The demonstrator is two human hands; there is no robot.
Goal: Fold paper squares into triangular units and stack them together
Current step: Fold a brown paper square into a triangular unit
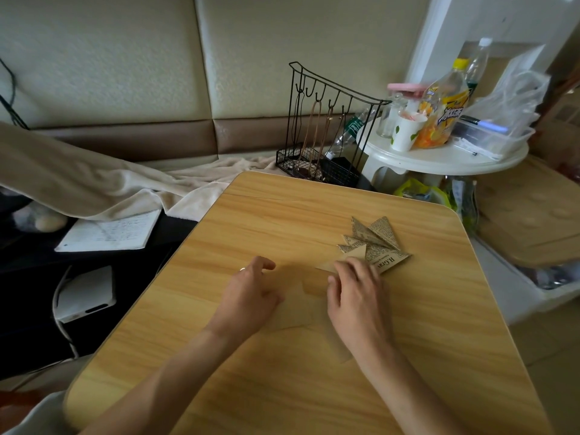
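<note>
Here, on the wooden worktop [314,387], both hands over a plain tan sheet of paper [309,288] whose colour nearly melts into the wood, its edges hard to trace. Left hand [251,291] resting on the sheet's left part, fingers loosely curled, nothing held, a ring [242,269] on one finger. Right hand [356,288] lying on the sheet's right part, fingers bent, fingertips pressing a tan folded flap [328,265] at the sheet's far edge; whether pinched or only pressed, cannot tell. The two hands apart, a strip of paper showing between them.

Just beyond the right hand, touching the flap, a cluster of folded triangular units [375,243] in newspaper print, fanned with points spreading away from the person, overlapping one another, lying flat on the worktop.

Past the worktop's far edge, a black wire rack [329,127] with hooks and hanging cords. To its right, a white round side table [439,158] bearing a paper cup [405,133], an orange drink bottle [442,111] with a yellow cap, a clear bottle [477,64] behind and a clear plastic tray [502,133]. To the left, a beige blanket [94,186] draped over a padded seat, an open notebook [110,232] below it, and a white boxy device [86,293] with a cable lower down.
</note>
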